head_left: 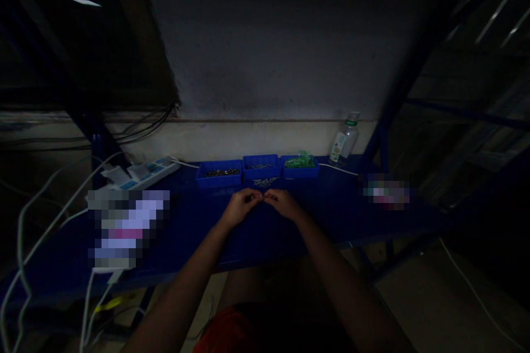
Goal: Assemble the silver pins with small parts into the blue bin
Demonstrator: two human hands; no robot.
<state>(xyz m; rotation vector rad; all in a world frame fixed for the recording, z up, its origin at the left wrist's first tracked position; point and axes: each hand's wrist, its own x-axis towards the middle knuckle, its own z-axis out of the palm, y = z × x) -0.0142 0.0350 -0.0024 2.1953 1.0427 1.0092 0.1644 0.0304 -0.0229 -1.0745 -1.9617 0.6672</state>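
My left hand and my right hand meet over the blue table, fingertips pinched close together. Between them is a tiny shiny piece, too small and dark to name. Just beyond my fingers lies a loose pile of thin, pale metal pins or sticks. Behind it stand three blue bins in a row. The left bin holds small brass-coloured parts, the middle bin thin metal pieces, and the right bin green plastic pieces.
A clear plastic bottle stands at the back right by the wall. To the left, a white power strip with plugs and cables lies behind a blurred-out object. Another blurred item sits on the right. Blue frame posts flank the table.
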